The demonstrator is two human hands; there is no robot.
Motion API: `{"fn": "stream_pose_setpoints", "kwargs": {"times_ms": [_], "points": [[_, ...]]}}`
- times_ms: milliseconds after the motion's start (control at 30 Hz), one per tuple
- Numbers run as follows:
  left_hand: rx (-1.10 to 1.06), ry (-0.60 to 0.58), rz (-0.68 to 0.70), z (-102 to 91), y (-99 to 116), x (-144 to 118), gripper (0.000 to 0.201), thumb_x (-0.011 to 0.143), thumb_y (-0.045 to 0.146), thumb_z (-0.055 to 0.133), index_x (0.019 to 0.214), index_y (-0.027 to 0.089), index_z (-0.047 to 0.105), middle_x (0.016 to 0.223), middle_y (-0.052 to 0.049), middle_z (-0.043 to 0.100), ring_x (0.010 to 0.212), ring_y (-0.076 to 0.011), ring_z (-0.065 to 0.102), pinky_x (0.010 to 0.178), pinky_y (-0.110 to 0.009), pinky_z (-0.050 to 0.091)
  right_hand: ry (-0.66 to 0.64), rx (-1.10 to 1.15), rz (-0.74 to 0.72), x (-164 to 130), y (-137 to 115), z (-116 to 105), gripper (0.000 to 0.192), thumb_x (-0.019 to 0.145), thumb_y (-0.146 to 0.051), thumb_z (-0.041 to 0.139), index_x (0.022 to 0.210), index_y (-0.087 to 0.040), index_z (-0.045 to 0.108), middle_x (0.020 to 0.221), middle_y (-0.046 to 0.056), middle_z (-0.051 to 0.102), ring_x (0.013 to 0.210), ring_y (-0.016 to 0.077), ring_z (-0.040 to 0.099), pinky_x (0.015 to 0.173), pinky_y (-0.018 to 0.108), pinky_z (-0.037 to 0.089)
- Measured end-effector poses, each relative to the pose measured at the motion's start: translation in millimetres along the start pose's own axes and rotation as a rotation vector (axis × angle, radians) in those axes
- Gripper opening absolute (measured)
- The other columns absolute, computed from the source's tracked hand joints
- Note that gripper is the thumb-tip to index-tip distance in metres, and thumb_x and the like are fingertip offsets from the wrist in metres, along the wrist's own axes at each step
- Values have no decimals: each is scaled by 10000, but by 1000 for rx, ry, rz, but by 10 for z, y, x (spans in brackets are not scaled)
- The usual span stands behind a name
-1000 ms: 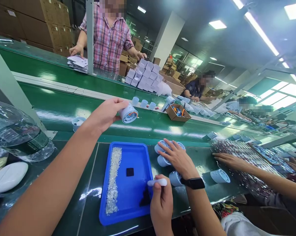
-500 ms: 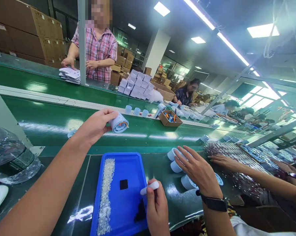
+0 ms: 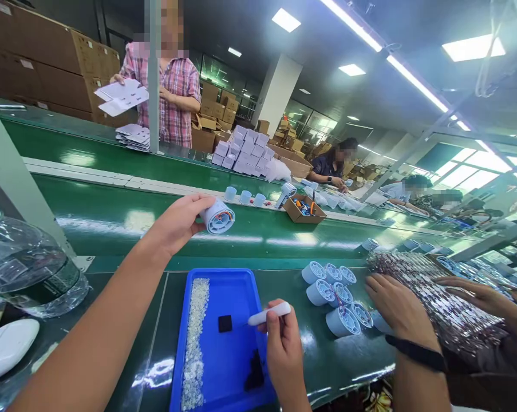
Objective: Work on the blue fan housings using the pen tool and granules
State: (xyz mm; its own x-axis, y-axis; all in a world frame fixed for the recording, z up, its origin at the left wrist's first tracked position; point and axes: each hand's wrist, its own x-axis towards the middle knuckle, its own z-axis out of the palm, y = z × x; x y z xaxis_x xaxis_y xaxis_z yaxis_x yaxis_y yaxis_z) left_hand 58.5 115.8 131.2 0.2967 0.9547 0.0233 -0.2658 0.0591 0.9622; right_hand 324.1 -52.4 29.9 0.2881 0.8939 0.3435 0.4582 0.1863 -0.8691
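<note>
My left hand [image 3: 176,223] holds a pale blue round housing [image 3: 218,217] with coloured wires inside, lifted above the green conveyor belt [image 3: 112,212]. My right hand [image 3: 284,349] grips a small white pen-like tool [image 3: 269,313] over the right edge of a blue tray [image 3: 236,292]. The tray holds a strip of tiny clear beads [image 3: 195,337], a small black square [image 3: 225,323] and a dark clump [image 3: 255,366]. Right of the tray lies a group of the same blue housings [image 3: 333,297].
A co-worker's hand with a black wristband [image 3: 398,309] rests by the housings, next to a heap of shiny parts [image 3: 438,297]. A clear plastic bottle [image 3: 26,269] lies at left. Across the belt are a brown box [image 3: 305,209], stacked white boxes [image 3: 245,150] and a person in a plaid shirt [image 3: 172,97].
The co-worker's hand has moved right, off the blue housings, which now lie uncovered. My hands keep their hold. The person in plaid has lifted a sheaf of cards.
</note>
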Motion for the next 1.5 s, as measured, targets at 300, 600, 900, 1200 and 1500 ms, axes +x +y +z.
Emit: {"fn": "stream_pose_setpoints", "kwargs": {"times_ms": [300,600,900,1200,1500], "points": [[-22,-29,-5,29,-13,-30,256,690,400,701,724,162,614,720,6,581,674,-113,532,583,-224,476,-21,42,-20,-513,-178,1083,249,971,-436,444,935,-211,542,772,10,552,674,173,531,628,273,438],[34,-71,-55,130,-110,-48,282,743,439,660,780,168,592,743,17,558,677,-94,511,598,-202,455,130,483,33,-416,-476,964,217,964,-449,522,1014,-240,554,863,7,600,649,135,597,625,243,517],[121,-160,-107,362,-73,-183,339,780,498,623,791,168,545,758,17,555,688,-99,501,629,-219,455,498,658,7,-244,-779,916,290,842,-457,716,945,-252,537,1060,36,629,816,191,668,722,294,569],[155,-202,-86,488,-51,-288,334,773,482,637,753,168,525,731,20,542,678,-103,490,643,-230,449,435,574,16,-229,-744,905,277,887,-465,637,1000,-233,538,1137,79,592,896,225,661,779,337,580],[161,-208,-84,536,-69,-309,363,766,512,633,759,172,508,752,16,538,697,-113,486,667,-250,464,467,543,17,-249,-779,895,262,884,-464,640,980,-240,544,1121,62,597,880,212,665,772,320,582]]}}
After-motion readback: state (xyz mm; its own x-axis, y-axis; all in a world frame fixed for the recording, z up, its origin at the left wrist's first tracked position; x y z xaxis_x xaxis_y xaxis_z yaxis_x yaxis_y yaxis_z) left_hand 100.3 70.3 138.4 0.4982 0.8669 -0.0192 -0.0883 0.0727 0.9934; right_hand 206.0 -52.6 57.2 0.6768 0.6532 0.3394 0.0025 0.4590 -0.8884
